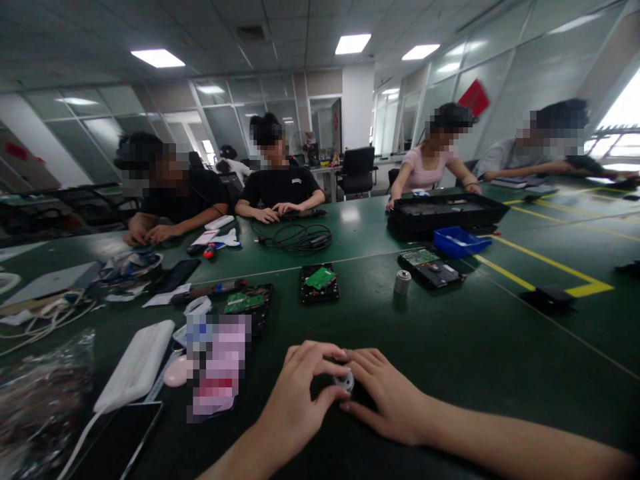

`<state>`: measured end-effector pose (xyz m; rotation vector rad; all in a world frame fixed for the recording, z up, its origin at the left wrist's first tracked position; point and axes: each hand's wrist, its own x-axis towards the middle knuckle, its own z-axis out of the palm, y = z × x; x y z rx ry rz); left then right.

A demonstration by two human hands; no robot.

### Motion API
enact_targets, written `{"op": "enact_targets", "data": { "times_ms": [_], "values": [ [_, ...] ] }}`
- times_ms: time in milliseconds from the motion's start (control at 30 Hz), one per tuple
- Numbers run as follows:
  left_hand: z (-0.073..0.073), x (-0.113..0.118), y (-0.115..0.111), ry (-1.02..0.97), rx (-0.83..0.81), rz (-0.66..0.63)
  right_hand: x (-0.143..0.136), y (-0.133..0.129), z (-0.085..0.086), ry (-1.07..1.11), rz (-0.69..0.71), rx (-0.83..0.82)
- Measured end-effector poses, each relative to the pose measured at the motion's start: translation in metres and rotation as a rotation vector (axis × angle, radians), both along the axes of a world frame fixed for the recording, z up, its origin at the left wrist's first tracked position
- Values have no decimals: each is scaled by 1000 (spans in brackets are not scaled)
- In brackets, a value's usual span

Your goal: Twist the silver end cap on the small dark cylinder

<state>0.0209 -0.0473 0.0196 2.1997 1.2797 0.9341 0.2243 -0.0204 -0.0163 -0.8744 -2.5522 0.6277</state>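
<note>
Head cam: my L hand (310, 381) pinches a small metal part (346, 382), R hand (383, 393) cupped alongside, grip unclear, prob. to steady it; HDD (320, 284) beyond both, prob. for elbow room.

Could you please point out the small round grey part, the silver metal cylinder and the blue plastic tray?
Small round grey part (347, 382): head view, visible face.
Silver metal cylinder (401, 284): head view, side.
Blue plastic tray (456, 248): head view, outer wall.
</note>
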Motion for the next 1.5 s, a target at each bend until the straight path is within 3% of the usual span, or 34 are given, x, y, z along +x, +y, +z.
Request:
{"op": "enact_targets", "data": {
  "times_ms": [333,600,800,900,1000,1200,1333,1500],
  "values": [
    [0,0,3,11,9,60,0,0,0,-26,-6,4],
    [-12,3,1,-108,53,88,0,-1,0,-33,4,3],
    [-12,-18,26,-230,0,252,0,-1,3,-37,-16,2],
    [-19,-29,40,-40,30,338,1,-2,4,-42,-18,0],
    [-29,-33,44,153,-9,337,1,-2,5,-44,-16,-2],
    [-40,-32,41,240,24,362,0,-2,5,-62,-23,-16],
    [-34,-28,38,116,-33,335,1,-1,4,-55,-24,-13],
    [-7,-12,19,-167,-69,203,1,0,0,-33,-14,0]
  ]
}}
